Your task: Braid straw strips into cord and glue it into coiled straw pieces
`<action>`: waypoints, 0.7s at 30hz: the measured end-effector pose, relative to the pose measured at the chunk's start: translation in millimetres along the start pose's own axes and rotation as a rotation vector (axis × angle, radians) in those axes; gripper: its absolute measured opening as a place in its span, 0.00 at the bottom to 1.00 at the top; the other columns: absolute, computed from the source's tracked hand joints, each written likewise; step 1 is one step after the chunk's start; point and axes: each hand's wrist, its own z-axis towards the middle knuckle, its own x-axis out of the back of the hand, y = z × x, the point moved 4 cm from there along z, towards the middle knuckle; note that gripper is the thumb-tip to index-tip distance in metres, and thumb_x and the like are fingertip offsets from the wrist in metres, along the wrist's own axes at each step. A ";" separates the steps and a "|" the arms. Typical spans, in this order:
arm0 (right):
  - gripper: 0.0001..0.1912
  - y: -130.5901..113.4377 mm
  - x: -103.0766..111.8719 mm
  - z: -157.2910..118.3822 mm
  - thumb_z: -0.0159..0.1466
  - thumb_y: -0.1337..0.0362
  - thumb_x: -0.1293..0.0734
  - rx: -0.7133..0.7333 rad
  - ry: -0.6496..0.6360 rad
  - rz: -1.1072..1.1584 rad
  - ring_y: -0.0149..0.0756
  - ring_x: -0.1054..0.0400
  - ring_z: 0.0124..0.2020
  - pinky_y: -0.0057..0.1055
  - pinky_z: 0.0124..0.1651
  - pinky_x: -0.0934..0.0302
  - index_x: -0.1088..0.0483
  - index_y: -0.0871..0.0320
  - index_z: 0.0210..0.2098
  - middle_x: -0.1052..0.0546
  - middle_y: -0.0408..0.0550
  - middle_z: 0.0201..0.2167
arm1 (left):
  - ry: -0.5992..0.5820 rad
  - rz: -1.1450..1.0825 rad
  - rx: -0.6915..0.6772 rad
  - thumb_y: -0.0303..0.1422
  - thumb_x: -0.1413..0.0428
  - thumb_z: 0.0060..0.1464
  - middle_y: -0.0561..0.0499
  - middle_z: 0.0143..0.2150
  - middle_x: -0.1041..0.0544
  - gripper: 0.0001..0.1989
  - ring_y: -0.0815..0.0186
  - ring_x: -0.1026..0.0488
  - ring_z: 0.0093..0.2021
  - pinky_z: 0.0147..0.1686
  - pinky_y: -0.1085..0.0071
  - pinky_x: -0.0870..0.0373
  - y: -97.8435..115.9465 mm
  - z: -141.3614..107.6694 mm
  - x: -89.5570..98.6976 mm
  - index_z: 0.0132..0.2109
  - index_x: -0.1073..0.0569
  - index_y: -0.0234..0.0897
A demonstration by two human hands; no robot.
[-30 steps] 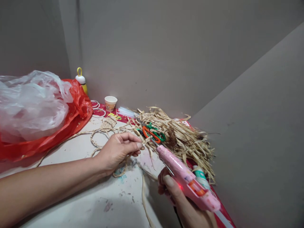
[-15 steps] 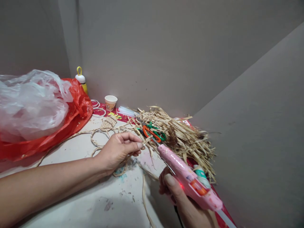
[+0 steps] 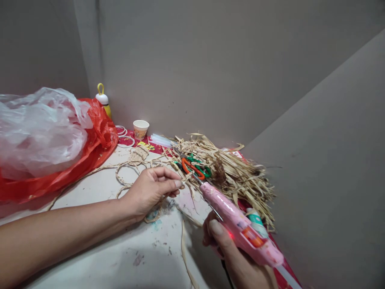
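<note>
My left hand (image 3: 156, 186) pinches the end of a twisted straw cord (image 3: 189, 176) between thumb and fingers. My right hand (image 3: 231, 249) is wrapped round a pink hot glue gun (image 3: 228, 212), whose red light is lit and whose clear glue stick (image 3: 287, 277) pokes out of the back. The gun's metal nozzle (image 3: 197, 180) is close to the pinched cord end; whether they touch I cannot tell. Just beyond lie scissors with orange handles (image 3: 197, 171) and another pair with green handles (image 3: 207, 170). More of the braided cord (image 3: 118, 176) loops over the table behind my left hand.
A heap of dry husk strips (image 3: 240, 172) lies at the back right, near a thread spool (image 3: 255, 220). Glue sticks (image 3: 162, 140), a paper cup (image 3: 141, 130) and white rings (image 3: 126, 141) line the back. A red plastic bag (image 3: 104, 134) and clear plastic (image 3: 45, 132) fill the left.
Almost nothing differs. Both hands keep their grip, and the glue gun's nozzle stays beside the cord end; the view has shifted very slightly.
</note>
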 end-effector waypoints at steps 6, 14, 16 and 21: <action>0.25 -4.1 -0.6 -1.5 0.60 0.42 0.38 0.004 0.046 0.009 0.33 0.38 0.19 0.28 0.26 0.43 0.33 0.55 0.18 0.31 0.43 0.16 | 0.000 -0.009 0.000 0.27 0.36 0.42 0.54 0.23 0.27 0.06 0.74 0.32 0.24 0.30 0.75 0.36 -0.2 0.8 -0.1 0.29 0.26 0.31; 0.25 -7.9 -1.0 -2.7 0.59 0.42 0.37 -0.023 0.063 -0.001 0.32 0.38 0.19 0.27 0.25 0.42 0.33 0.55 0.18 0.32 0.42 0.15 | -0.001 -0.009 0.000 0.28 0.36 0.42 0.54 0.23 0.27 0.07 0.74 0.31 0.25 0.31 0.75 0.36 -1.4 1.3 0.7 0.29 0.26 0.32; 0.25 -7.8 -0.9 -3.1 0.59 0.42 0.37 -0.025 0.061 -0.002 0.32 0.38 0.19 0.27 0.25 0.42 0.34 0.55 0.18 0.32 0.41 0.15 | 0.002 -0.012 -0.002 0.28 0.36 0.42 0.54 0.23 0.27 0.07 0.74 0.31 0.25 0.31 0.75 0.36 -1.2 1.0 0.5 0.29 0.26 0.32; 0.25 -7.1 -0.5 -2.4 0.59 0.42 0.38 -0.015 0.039 -0.047 0.32 0.36 0.19 0.26 0.24 0.40 0.33 0.55 0.18 0.30 0.42 0.15 | -0.004 -0.009 -0.006 0.29 0.36 0.42 0.54 0.23 0.27 0.07 0.74 0.31 0.25 0.31 0.75 0.36 -1.8 0.0 0.4 0.29 0.26 0.32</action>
